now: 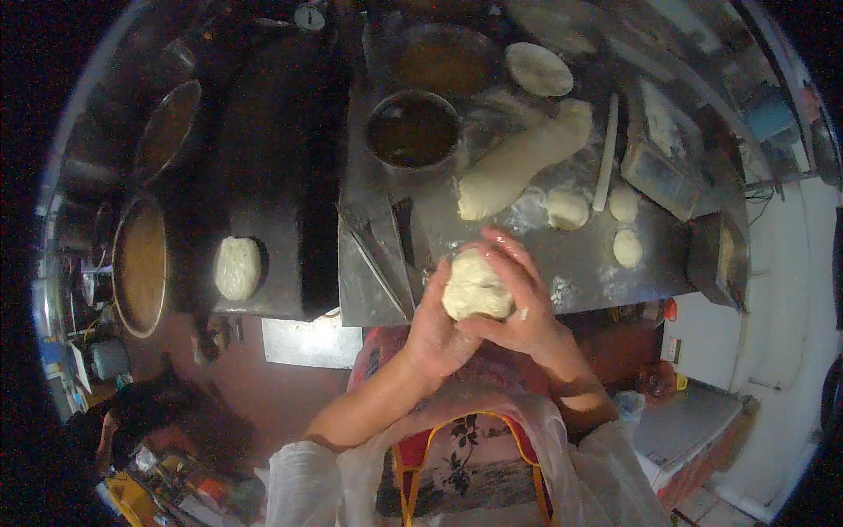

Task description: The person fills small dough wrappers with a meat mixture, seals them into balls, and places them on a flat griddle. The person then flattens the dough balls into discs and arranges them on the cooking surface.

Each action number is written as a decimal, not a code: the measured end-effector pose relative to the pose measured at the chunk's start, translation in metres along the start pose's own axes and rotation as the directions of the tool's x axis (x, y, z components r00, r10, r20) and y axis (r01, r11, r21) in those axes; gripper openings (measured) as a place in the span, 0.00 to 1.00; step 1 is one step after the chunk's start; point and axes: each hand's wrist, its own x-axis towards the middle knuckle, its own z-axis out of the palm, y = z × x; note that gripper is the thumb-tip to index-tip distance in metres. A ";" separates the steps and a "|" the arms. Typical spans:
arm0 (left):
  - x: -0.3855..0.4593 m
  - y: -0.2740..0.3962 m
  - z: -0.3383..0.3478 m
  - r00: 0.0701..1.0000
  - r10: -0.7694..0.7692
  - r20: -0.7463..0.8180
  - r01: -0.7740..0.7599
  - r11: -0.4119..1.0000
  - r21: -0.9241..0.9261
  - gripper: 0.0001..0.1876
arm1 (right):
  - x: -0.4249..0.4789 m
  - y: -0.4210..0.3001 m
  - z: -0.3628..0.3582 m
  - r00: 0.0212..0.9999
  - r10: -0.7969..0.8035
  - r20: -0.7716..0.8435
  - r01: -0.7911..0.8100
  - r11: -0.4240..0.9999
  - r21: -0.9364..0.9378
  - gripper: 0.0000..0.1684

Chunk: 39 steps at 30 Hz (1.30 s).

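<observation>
Both my hands cup a ball of pale dough [475,290] above the front edge of a metal worktop [435,191]. My left hand [435,329] supports it from the left and below. Over its right side and top curve the fingers of my right hand [523,290]. Beyond them a long, thick roll of dough [527,158] lies diagonally on the floured surface. To its right sit a larger lump of dough [568,209] and two smaller dough pieces, one farther back [623,203] and one nearer [627,248]. A thin rolling pin [606,153] rests between the lumps and a box.
A round pan of dark liquid [413,130] and a pale round dish [540,69] stand at the back. Long thin tools [375,263] lie left of my hands. On the dark surface at left is a flattened dough piece [238,268]. A box [662,158] stands at right.
</observation>
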 end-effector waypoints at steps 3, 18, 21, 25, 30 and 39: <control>-0.013 0.002 0.013 0.990 -0.037 -0.138 0.078 0.950 0.303 0.26 | -0.005 0.010 0.003 0.999 -0.036 -0.012 0.037 0.999 0.032 0.25; -0.004 0.004 -0.015 0.997 0.068 0.040 -0.075 0.974 0.212 0.23 | -0.031 -0.008 -0.017 0.991 0.130 -0.007 -0.130 0.990 -0.050 0.21; -0.008 0.005 -0.010 0.985 0.165 0.046 -0.169 0.890 0.423 0.26 | -0.022 -0.012 -0.019 0.996 0.083 0.014 -0.081 0.993 -0.083 0.14; -0.011 0.008 -0.008 0.979 0.202 -0.005 -0.171 0.843 0.510 0.28 | -0.018 -0.015 -0.023 0.996 0.041 0.073 -0.038 0.998 -0.052 0.12; -0.011 0.007 -0.008 0.955 0.294 -0.032 -0.194 0.704 0.683 0.27 | -0.017 -0.019 -0.021 0.877 0.462 0.129 -0.477 0.870 0.124 0.12; -0.016 0.012 -0.019 0.972 0.221 -0.080 -0.132 0.794 0.593 0.22 | -0.019 -0.015 -0.009 0.965 0.216 0.145 -0.207 0.975 -0.075 0.13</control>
